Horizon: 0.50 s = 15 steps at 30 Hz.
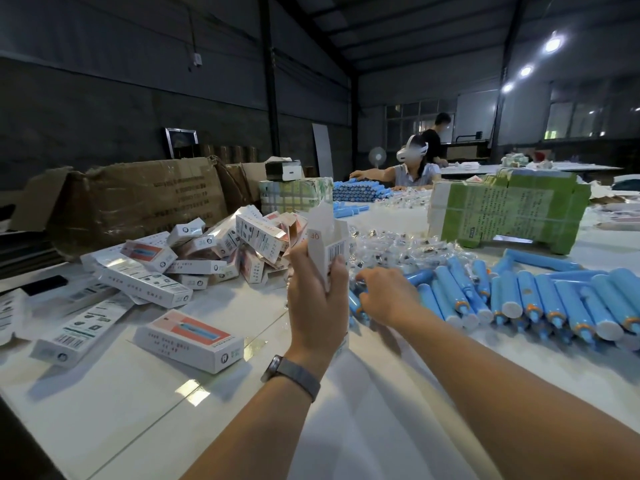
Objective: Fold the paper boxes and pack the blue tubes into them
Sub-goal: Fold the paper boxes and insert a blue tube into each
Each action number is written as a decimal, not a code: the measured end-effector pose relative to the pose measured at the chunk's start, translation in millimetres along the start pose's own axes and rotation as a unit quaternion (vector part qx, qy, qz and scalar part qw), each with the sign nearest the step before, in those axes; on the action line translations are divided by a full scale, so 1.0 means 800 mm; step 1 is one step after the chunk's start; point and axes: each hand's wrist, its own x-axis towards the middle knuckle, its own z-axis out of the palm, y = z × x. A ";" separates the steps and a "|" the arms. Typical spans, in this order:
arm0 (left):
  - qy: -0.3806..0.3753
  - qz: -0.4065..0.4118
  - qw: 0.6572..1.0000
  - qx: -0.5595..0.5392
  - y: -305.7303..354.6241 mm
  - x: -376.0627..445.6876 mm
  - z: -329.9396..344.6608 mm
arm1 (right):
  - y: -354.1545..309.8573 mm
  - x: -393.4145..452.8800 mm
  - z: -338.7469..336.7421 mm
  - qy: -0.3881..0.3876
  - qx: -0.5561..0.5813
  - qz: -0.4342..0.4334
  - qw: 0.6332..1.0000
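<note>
My left hand (317, 306) grips a white paper box (327, 242) and holds it upright over the table, its top flaps open. Just to its right, my right hand (388, 296) reaches down with curled fingers into the near end of the blue tubes (540, 299); what its fingertips hold is hidden. The tubes lie in a row across the right side of the white table (138, 403), white caps toward me. A closed box (188, 339) lies flat to the left, and a heap of packed boxes (221, 251) sits behind it.
Small clear-wrapped items (391, 247) are scattered behind my hands. A green wrapped bundle (509, 209) stands at the back right and a large brown carton (138, 202) at the back left. Flat unfolded boxes (79, 323) lie far left. A person with a headset (410, 168) works across the table.
</note>
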 end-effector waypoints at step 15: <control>-0.024 0.034 0.999 -0.033 0.008 -0.006 0.005 | -0.001 -0.012 -0.076 0.259 0.262 -0.018 0.929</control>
